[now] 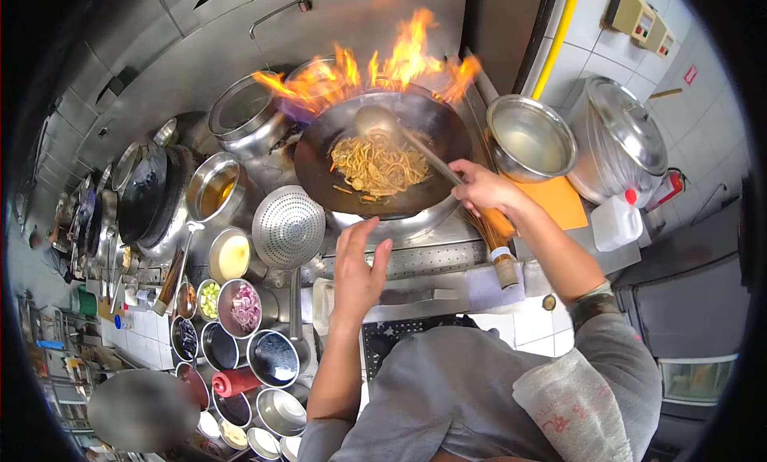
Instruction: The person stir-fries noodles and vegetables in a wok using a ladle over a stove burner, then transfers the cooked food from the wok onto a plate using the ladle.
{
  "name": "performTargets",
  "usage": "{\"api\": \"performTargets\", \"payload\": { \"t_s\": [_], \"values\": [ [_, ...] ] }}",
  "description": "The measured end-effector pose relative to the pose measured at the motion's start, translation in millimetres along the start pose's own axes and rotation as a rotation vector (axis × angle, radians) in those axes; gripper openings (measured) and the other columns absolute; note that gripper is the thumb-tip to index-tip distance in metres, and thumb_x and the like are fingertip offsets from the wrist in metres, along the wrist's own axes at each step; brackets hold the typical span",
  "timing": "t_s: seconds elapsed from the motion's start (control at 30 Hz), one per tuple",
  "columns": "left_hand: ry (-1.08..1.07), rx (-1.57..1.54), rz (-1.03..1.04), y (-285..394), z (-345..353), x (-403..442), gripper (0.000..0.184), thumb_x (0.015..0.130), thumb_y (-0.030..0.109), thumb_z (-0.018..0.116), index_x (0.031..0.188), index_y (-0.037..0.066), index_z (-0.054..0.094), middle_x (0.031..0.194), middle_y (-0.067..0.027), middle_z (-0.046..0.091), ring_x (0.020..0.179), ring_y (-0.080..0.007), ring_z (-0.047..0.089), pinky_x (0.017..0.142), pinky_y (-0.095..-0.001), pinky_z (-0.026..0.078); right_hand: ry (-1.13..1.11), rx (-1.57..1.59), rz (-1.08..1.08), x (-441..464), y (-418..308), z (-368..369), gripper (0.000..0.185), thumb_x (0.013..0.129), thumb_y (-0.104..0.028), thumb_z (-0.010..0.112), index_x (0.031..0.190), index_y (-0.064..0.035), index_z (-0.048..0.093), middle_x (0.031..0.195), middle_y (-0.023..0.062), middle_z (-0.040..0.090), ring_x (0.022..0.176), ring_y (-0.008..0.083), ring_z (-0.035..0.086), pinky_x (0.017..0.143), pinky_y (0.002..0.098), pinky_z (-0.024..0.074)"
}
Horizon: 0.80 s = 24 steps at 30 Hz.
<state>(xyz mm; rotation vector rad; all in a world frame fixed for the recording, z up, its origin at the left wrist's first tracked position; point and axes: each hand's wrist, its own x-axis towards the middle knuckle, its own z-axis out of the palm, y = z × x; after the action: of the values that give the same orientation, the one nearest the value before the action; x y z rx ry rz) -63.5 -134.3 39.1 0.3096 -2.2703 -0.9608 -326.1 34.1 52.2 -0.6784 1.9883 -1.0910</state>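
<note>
My right hand (483, 192) is closed round the wooden-ended handle of a metal ladle (431, 157). The ladle's bowl rests in a large dark wok (447, 142), over the far side of a heap of brown noodles (382, 170). Tall flames (407, 50) rise along the wok's far rim. My left hand (358, 266) holds nothing; its fingers and thumb are apart, with the fingertips close to the wok's near rim. Whether they touch the rim I cannot tell. Left of the wok lies a perforated strainer (289, 226), its handle pointing toward me.
On the right stand a steel bowl of cloudy liquid (531, 134), a lidded pot (627, 130) and a white jug (617, 222). A bamboo brush (502, 264) lies by the counter edge. Left are a pot of oil (220, 192), chopped onion (245, 308) and several ingredient tins.
</note>
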Motion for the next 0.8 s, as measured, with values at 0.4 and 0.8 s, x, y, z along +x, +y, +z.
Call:
{"api": "performTargets", "payload": {
  "t_s": [0.4, 0.8],
  "values": [
    [-0.057, 0.288, 0.071, -17.3, 58.4, 15.1, 0.022, 0.092, 0.026, 0.073, 0.102, 0.007, 0.069, 0.101, -0.0113, 0.064, 0.098, -0.0346, 0.058, 0.08, -0.0475, 0.044, 0.184, -0.724, -0.426, -112.1, 21.3, -95.7, 0.055, 0.091, 0.0, 0.067, 0.144, -0.013, 0.06, 0.102, 0.012, 0.073, 0.08, 0.0196, 0.068, 0.076, 0.0352, 0.0555],
    [-0.006, 0.211, 0.059, -33.8, 79.9, -61.8, 0.01, 0.09, 0.015, 0.073, 0.093, 0.007, 0.068, 0.092, -0.0128, 0.06, 0.094, -0.0364, 0.056, 0.08, -0.0487, 0.045, 0.278, -0.959, -0.286, -102.6, 17.6, -83.3, 0.053, 0.091, -0.009, 0.07, 0.143, -0.0181, 0.06, 0.127, 0.0147, 0.071, 0.11, 0.0327, 0.07, 0.096, 0.0402, 0.0542]
  ]
}}
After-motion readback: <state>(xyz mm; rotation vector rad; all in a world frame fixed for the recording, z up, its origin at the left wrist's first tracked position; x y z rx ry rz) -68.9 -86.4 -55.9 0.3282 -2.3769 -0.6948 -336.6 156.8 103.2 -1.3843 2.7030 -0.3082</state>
